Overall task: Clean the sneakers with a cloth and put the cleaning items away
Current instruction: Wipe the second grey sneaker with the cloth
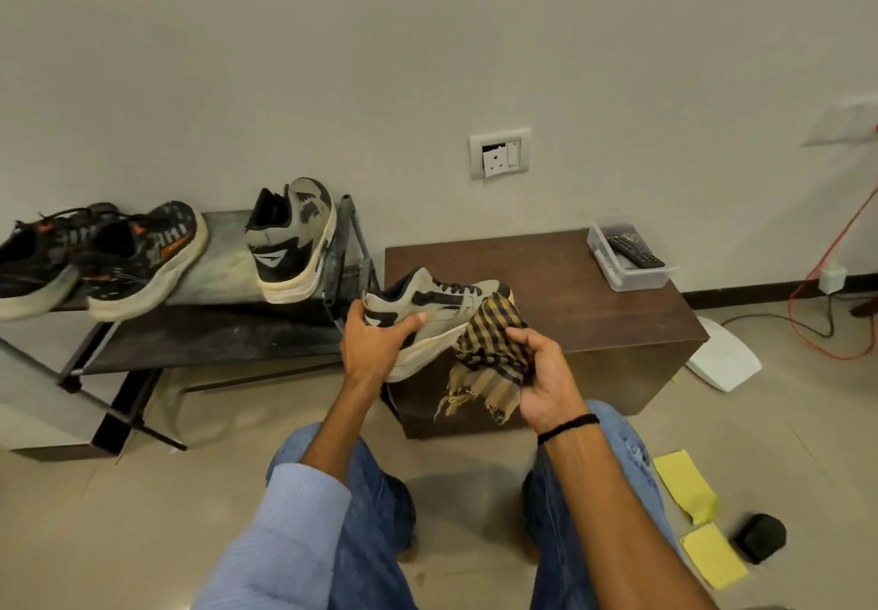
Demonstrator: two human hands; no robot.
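Observation:
My left hand [375, 341] grips the heel of a beige-and-black sneaker [439, 303], holding it tilted in front of me above the brown cabinet [594, 319]. My right hand [541, 372] holds a bunched brown-and-black checked cloth [494, 348] against the sneaker's toe and side. Its frayed end hangs down. The matching beige sneaker [291, 239] stands heel-out on the metal shoe rack [223, 253]. A pair of black-and-orange sneakers [104, 258] sits on the rack's left part.
A clear plastic box [632, 255] with a remote stands at the cabinet's back right. On the floor at right lie two yellow cloths [689, 486], a small black object [760, 538] and a white flat item [722, 353]. Orange and black cables [817, 319] trail near the wall.

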